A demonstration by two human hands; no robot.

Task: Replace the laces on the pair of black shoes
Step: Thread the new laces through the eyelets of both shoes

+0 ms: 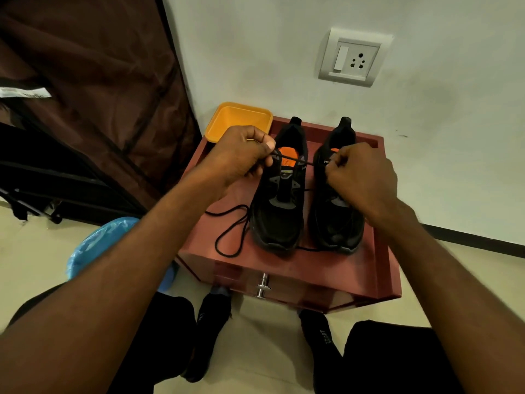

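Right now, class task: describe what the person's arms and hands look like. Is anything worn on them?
Both forearms are bare: no sleeves show. The left hand and right hand carry no gloves, rings, watch or wristband that can be seen.

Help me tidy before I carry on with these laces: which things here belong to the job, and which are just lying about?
Part of the job:
- left black mesh shoe
- right black mesh shoe
- thin black cord lace, pinched taut between left hand and right hand

Just lying about:
- square orange plastic tray
- blue plastic bag
- white wall socket
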